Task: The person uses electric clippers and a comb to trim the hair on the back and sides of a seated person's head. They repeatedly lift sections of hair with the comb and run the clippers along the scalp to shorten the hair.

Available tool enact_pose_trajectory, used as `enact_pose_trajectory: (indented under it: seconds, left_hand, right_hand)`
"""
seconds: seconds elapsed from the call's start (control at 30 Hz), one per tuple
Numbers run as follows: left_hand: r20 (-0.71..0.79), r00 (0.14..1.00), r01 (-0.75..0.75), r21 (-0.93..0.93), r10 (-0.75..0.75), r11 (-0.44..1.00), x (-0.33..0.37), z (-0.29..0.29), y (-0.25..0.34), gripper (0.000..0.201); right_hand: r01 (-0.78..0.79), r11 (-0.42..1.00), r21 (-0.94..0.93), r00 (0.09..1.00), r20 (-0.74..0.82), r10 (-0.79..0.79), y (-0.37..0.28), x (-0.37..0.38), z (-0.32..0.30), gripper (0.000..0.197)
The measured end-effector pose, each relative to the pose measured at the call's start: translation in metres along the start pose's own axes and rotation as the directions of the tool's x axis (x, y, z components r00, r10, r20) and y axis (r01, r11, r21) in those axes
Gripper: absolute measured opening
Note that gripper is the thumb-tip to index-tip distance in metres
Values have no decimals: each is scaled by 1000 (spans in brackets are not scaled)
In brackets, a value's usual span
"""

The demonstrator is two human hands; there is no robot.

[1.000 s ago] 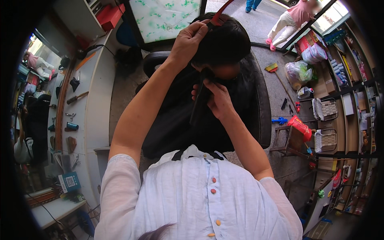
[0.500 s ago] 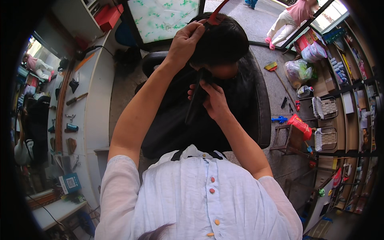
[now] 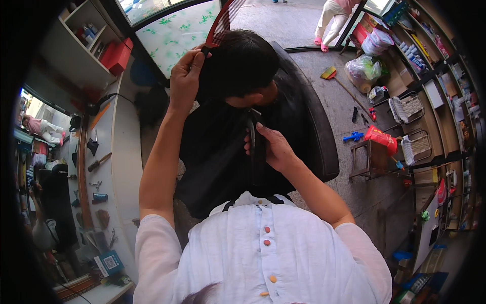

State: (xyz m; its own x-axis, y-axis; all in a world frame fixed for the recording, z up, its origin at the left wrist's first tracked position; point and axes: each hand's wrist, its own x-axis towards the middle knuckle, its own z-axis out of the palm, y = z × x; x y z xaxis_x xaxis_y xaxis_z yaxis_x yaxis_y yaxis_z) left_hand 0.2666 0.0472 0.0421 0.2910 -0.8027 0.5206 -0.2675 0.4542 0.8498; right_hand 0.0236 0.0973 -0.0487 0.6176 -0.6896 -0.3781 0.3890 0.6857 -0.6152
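Note:
A person with short dark hair (image 3: pixel 245 63) sits before me, draped in a black cape (image 3: pixel 212 157). Pinched in my left hand (image 3: pixel 185 78) is a red comb (image 3: pixel 218 29) with a dark handle, its toothed part pointing up beside the head. Black hair clippers (image 3: pixel 257 147) rest in the closed fingers of my right hand (image 3: pixel 273 146), blade end up, just below the ear and near the cape's collar. Whether the blade touches hair I cannot tell.
The black chair (image 3: pixel 321 137) curves round the person's right side in view. At left runs a white counter (image 3: pixel 121 131) with tools and a mirror. A broom (image 3: pixel 339 83), a wooden stool (image 3: pixel 368 161) and shelves stand right. Someone in pink shoes (image 3: pixel 324 46) is by the doorway.
The seated head now appears lower and farther left, with the ear showing. My left hand and comb have shifted left; the clippers have moved down slightly and stand more upright.

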Motion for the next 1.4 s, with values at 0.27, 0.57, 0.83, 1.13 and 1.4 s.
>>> enact_pose_trajectory:
  seconds: [0.27,0.57,0.83,1.13,1.4]
  left_hand:
    - [316,885,-463,665,341,586,-45,0,22,15]
    - [445,888,-444,770,113,458,-72,11,50,16]
    - [369,922,-387,859,118,336,-83,28,68,22]
    - [300,931,-346,907,208,240,-95,53,67,23]
    - [254,957,-277,943,140,185,-99,70,63,22]
  right_hand:
    - [71,991,112,996,-55,-65,-20,-34,-43,43]
    - [208,975,-81,977,-40,-211,-44,-33,-59,27]
    - [245,931,-270,967,7,-253,-78,7,-71,23]
    - [501,456,-736,860,365,-357,-109,51,-92,41]
    - [573,177,-800,788,479,-386,-127,68,-95,50]
